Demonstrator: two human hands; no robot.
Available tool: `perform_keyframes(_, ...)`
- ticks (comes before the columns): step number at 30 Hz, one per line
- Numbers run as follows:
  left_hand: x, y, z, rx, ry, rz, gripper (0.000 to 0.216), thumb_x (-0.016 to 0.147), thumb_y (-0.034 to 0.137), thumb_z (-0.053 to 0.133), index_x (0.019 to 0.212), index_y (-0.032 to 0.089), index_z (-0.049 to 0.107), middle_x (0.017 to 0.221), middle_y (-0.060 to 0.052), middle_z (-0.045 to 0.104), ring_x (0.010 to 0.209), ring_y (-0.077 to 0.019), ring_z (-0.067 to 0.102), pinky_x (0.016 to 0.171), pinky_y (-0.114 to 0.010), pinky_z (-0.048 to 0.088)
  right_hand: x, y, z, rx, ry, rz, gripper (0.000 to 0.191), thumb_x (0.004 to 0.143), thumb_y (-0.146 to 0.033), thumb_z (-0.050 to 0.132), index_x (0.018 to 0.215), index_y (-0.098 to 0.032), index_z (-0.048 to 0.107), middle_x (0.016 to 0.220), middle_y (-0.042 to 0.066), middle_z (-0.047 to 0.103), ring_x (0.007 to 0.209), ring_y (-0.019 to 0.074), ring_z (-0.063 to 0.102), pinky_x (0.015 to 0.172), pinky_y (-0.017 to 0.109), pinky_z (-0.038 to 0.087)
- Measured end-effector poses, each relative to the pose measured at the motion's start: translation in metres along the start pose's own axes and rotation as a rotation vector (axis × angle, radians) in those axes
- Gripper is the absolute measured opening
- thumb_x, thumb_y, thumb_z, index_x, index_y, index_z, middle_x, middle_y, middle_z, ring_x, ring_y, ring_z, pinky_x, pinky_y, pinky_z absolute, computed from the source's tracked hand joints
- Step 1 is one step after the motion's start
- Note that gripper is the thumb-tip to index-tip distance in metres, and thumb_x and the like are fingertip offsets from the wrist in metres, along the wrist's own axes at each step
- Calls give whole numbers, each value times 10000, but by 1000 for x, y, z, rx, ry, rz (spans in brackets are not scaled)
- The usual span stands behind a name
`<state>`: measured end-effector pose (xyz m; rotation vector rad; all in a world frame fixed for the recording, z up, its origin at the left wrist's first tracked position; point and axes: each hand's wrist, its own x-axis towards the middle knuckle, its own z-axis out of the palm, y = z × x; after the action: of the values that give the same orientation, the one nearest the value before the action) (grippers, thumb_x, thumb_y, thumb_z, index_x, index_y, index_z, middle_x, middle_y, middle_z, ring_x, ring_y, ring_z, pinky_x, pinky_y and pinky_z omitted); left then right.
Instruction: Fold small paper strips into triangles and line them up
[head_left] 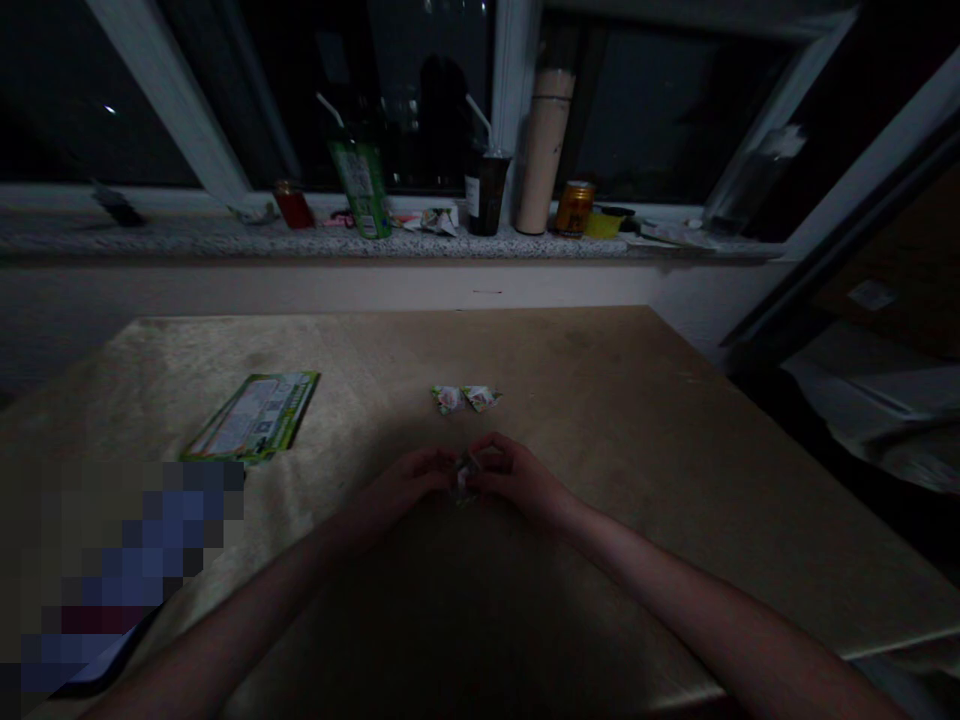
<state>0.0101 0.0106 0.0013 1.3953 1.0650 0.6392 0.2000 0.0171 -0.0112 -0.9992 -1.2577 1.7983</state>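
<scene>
My left hand [409,480] and my right hand [517,475] meet at the middle of a tan table [645,420], fingers pinched together on a small folded piece of paper [465,482] held between them. Just beyond my hands lie two small folded paper pieces [465,399], white with green and red print, side by side on the table. A green printed leaflet [255,415] lies flat to the left of my hands.
A pixelated dark object [127,560] sits at the table's near left. The stone window sill [187,237] behind holds a green drink carton [361,185], a dark cup [486,190], a tall beige flask [544,150], cans and litter. The table edge drops off at right.
</scene>
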Motion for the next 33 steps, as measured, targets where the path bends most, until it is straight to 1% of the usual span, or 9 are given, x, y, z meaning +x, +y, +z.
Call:
perform_keyframes(3,0,1,0,58,-25,-23,216,777,349,601,925,201,653,921,-17,685,894,-230,621,796,-317,461,-2,0,1,73,12,34,382,604,-220,749,922,-203,537,704,-45,649,582,95,581,534,191,410)
perform_keyframes(8,0,2,1,56,-27,-28,265,788,387,608,957,187,649,949,-33,679,914,-232,615,805,-314,453,-2,-1,-1,131,-37,81,390,617,-220,743,940,-195,526,726,-33,650,580,88,573,516,181,389)
perform_keyframes(15,-3,1,3,-10,-16,-7,244,822,387,595,975,206,650,967,-22,670,952,-229,597,854,-321,430,-1,1,-5,204,-73,52,300,635,-132,660,898,-190,528,775,-32,626,617,84,565,536,180,400)
perform_keyframes(18,-2,-2,3,-86,-11,-17,229,818,375,608,969,210,659,957,-18,669,946,-225,596,848,-315,428,0,2,-4,203,-79,39,301,652,-153,661,911,-192,514,779,-24,623,620,92,565,537,189,415)
perform_keyframes(23,1,-7,1,-366,-34,-110,244,798,327,652,1005,198,662,1002,-42,669,951,-218,599,838,-306,429,2,6,0,91,-29,-2,339,679,-290,693,888,-218,436,739,-45,607,577,94,544,514,198,422)
perform_keyframes(25,2,-7,0,-414,-26,-132,232,791,301,671,998,196,668,995,-39,665,935,-203,597,812,-284,428,2,7,1,-25,49,-110,328,683,-302,699,869,-220,442,743,-44,588,606,102,542,526,204,421)
perform_keyframes(29,1,-6,0,-444,6,-116,174,791,263,677,950,192,678,951,-24,658,909,-179,587,796,-260,417,-3,2,2,-398,250,-550,158,722,-260,705,815,-201,592,828,6,565,760,137,554,642,250,447)
perform_keyframes(31,1,-7,0,-465,5,-108,177,792,268,680,951,192,676,952,-25,656,910,-180,585,793,-260,419,-6,0,1,-543,238,-698,93,753,-262,700,828,-212,675,835,22,569,791,149,556,681,271,456)
perform_keyframes(33,0,-8,1,-484,10,-120,191,792,271,687,967,197,674,955,-23,657,903,-175,588,774,-252,424,-9,0,1,-618,213,-763,114,767,-276,702,871,-231,712,813,27,580,787,156,557,687,282,463)
